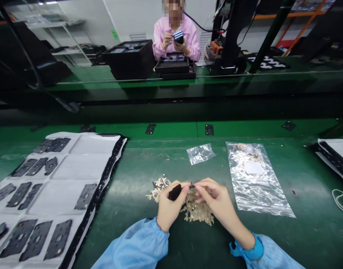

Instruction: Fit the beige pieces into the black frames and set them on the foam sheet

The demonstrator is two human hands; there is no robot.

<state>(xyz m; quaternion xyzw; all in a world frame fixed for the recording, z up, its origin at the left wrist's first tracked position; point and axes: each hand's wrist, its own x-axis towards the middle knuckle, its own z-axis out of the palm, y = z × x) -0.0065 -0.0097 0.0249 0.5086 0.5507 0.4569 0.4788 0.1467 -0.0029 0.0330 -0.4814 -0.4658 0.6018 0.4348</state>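
Observation:
My left hand (171, 209) is closed round a small, dark flat part (175, 192), seen between thumb and forefinger; its outline is partly covered by the fingers. Facing it, my right hand (214, 194) pinches with thumb and fingertips, which nearly meet those of the left. What sits in that pinch is too small to make out. Just beneath both hands lies a heap of thin beige pieces (199, 212). A second loose pile of cream-coloured pieces (157, 188) spreads left of my left hand.
On the left, a white compartment tray (86, 144) bears several black plastic frames (58, 239). A small clear bag (200, 153) and a larger zip bag (261, 190) lie on the green table. More black parts (209, 129) dot the strip behind. A person in pink (192, 30) handles a phone across the bench.

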